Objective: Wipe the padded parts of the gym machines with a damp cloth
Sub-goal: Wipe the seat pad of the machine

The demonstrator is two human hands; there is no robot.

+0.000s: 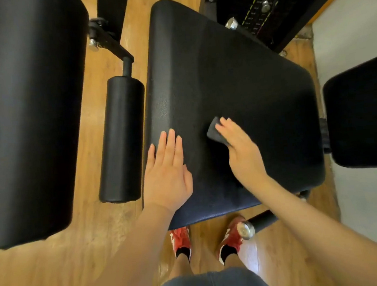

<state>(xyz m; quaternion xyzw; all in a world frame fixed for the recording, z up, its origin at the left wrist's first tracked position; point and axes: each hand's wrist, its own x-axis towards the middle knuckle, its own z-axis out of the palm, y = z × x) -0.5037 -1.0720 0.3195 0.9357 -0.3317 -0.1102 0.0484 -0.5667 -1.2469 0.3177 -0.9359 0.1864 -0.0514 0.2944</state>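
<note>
A large black pad (28,115) and a roller pad (121,139) are lying off to the left, well apart from the cloth and not being touched. On the seat pad (234,75), the left hand (167,169) is resting flat with straight fingers near the left edge, holding nothing. Just to its right, the right hand (243,151) is pressing the folded grey cloth (215,130) under its fingers; whether they are gripping it I cannot tell. The pad's long axis is stretching away ahead, so the right hand seems best placed to keep wiping.

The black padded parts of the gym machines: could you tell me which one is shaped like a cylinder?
The black cylindrical roller pad, left of the flat black seat pad under both hands. The other pads are broad and flat.
</note>
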